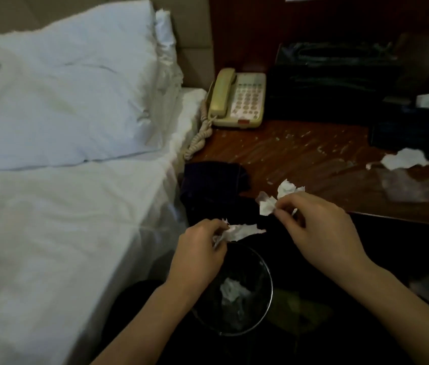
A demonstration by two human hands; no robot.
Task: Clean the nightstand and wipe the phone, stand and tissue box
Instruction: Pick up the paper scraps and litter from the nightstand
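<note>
The wooden nightstand [313,164] is strewn with small white scraps. A cream phone [237,98] stands at its back left, a black tissue box [337,83] behind the middle, and a small dark stand [403,130] at the right. My left hand [197,254] pinches a torn tissue piece [242,231] above a black waste bin [237,293]. My right hand [318,227] pinches crumpled tissue bits [284,196] over the nightstand's front edge. A dark cloth [213,185] lies on the front left corner.
A bed with a white sheet [63,219] and pillow [63,96] fills the left, tight against the nightstand. A crumpled white paper [403,159] and a clear plastic wrapper [405,185] lie at the nightstand's right. The bin holds crumpled tissue.
</note>
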